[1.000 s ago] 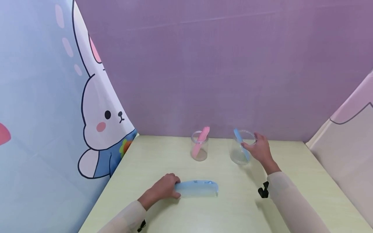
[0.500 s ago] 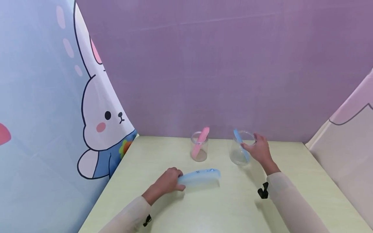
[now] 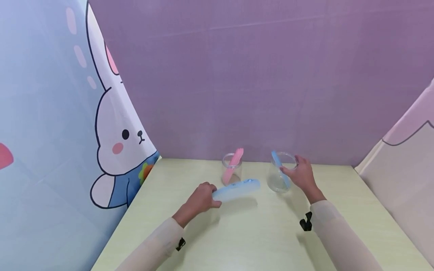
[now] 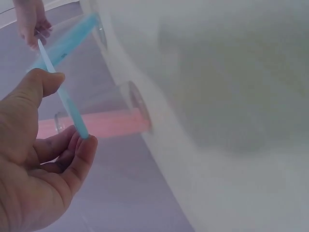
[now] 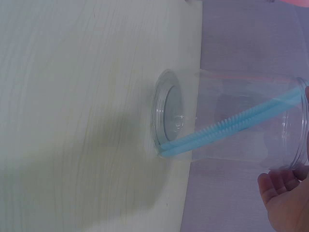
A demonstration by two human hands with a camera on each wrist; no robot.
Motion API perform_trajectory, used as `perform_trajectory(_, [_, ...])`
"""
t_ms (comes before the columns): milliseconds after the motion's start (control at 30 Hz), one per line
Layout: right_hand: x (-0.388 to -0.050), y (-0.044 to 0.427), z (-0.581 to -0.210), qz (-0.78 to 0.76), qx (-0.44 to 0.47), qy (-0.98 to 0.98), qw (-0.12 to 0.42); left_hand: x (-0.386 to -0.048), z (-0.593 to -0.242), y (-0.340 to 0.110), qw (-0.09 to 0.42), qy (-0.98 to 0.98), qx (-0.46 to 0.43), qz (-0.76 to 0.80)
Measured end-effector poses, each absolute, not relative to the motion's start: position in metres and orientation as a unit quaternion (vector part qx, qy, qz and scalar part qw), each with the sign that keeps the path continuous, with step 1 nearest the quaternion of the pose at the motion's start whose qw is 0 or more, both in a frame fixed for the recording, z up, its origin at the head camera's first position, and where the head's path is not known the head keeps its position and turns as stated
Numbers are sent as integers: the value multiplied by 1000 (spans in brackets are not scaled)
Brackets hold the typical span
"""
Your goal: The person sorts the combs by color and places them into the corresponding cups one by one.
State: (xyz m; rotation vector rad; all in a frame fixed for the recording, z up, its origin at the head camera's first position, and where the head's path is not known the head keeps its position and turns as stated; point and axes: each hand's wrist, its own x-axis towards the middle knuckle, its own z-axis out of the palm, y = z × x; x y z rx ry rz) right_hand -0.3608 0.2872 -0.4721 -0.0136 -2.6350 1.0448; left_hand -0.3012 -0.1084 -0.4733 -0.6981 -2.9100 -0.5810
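My left hand pinches one end of a pale blue comb, held above the table with its shadow below. In the left wrist view the comb is seen nearly edge-on between thumb and fingertips. My right hand holds the rim of a clear plastic jar standing upright on the table. Inside this jar leans another blue comb; its teeth show in the right wrist view. A second, narrower clear jar stands to the left, with a long pink piece leaning in it, teeth not discernible.
The pale wooden table ends at a purple backdrop just behind the jars. A blue cloth with a printed rabbit hangs at the left, and a pale cloth at the right.
My left hand has lifted the blue comb off the table and carried it forward and a little right, towards the jars. The right hand keeps its hold on the jar rim.
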Motion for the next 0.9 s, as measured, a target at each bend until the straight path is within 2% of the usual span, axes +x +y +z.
perform_trajectory(500, [-362, 288, -472, 362, -3, -919, 155, -317, -448, -79, 94, -953, -227, -179])
perform_trajectory(900, [-360, 287, -470, 364, 0, -918, 154, -325, -436, -58, 101, -957, -208, -177])
